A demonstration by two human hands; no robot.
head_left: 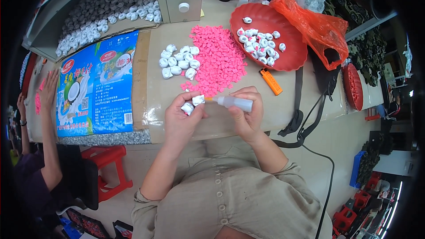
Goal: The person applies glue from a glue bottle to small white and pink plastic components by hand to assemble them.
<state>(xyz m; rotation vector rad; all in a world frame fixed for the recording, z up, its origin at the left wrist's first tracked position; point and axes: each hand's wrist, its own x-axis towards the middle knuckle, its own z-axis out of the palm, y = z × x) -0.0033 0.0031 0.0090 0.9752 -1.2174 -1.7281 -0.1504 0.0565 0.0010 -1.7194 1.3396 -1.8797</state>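
Note:
My left hand [178, 118] is closed around a few small rounded white pieces [187, 108], one pinched up at the fingertips. My right hand [250, 121] grips a translucent white squeeze bottle [239, 103] lying almost level. Its narrow tip points left and meets, or nearly meets, the pinched piece. Just beyond my hands spreads a heap of small pink pieces [215, 57]. Left of that heap sits a cluster of similar white pieces [178, 62]. Farther right, a red scalloped dish [287, 53] holds more white pieces, some with pink bits on them.
An orange lighter [270, 82] lies below the dish, and a red plastic bag [316, 28] overlaps its rim. At left are blue printed cardboard [96, 84] and a grey machine [179, 0] with many white pieces. Black straps [297, 102] hang rightward. A co-worker's hand [49, 84] rests far left.

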